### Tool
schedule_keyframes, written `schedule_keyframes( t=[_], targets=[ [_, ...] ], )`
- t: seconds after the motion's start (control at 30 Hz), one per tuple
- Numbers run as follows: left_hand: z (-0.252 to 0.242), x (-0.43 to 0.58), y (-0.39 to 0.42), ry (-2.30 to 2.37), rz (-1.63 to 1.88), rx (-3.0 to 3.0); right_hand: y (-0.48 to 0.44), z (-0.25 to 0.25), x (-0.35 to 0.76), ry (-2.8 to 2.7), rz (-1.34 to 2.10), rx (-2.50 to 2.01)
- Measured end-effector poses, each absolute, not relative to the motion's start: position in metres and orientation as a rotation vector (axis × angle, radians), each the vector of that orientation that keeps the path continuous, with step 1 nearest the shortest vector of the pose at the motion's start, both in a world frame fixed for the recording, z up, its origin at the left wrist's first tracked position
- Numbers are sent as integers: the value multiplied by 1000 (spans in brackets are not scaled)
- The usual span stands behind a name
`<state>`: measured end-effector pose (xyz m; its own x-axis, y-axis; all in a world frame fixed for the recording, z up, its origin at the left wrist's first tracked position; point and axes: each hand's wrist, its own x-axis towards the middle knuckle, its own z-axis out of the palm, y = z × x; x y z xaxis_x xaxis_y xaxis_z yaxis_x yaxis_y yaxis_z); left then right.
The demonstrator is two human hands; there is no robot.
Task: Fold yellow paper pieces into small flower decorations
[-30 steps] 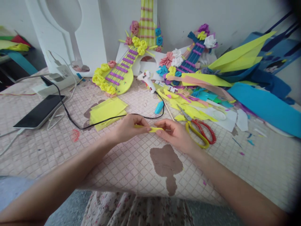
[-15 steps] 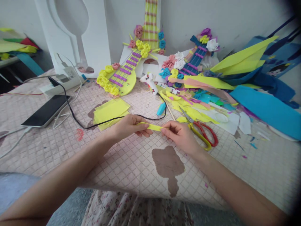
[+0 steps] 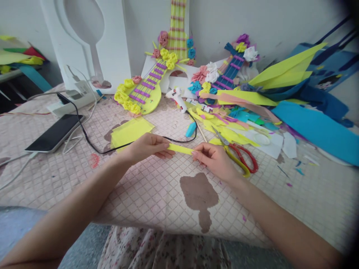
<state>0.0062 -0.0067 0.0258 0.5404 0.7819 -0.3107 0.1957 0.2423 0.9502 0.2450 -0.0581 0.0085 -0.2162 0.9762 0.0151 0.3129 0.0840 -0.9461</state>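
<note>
A narrow yellow foam strip (image 3: 180, 149) is stretched between my two hands just above the table. My left hand (image 3: 147, 147) pinches its left end, with most of that end hidden in the fingers. My right hand (image 3: 213, 160) pinches the right end between thumb and fingertips. Both hands hover over the pink quilted table cover (image 3: 146, 186). Red and yellow scissors (image 3: 238, 155) lie right beside my right hand.
A black cable (image 3: 112, 148) runs behind my left hand over yellow sheets (image 3: 129, 130) to a white glue gun (image 3: 177, 98). A phone (image 3: 54, 132) lies far left. Foam guitars with flowers (image 3: 146, 93) and piled foam scraps (image 3: 241, 119) fill the back and right.
My hands have drawn apart, so more of the yellow strip shows between them. The view has shifted slightly.
</note>
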Motion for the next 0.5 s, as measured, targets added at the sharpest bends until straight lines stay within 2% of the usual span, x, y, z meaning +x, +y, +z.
schedule_keyframes(
  t=[0.3,0.43,0.5],
  targets=[
    [28,24,-9,970,647,1749,-58,6,248,-1706,1082,-1269],
    [30,28,-6,1033,591,1894,-58,10,252,-1771,1021,-1251],
    [27,26,-1,1017,554,1882,-57,17,260,-1821,886,-1285]
  ],
)
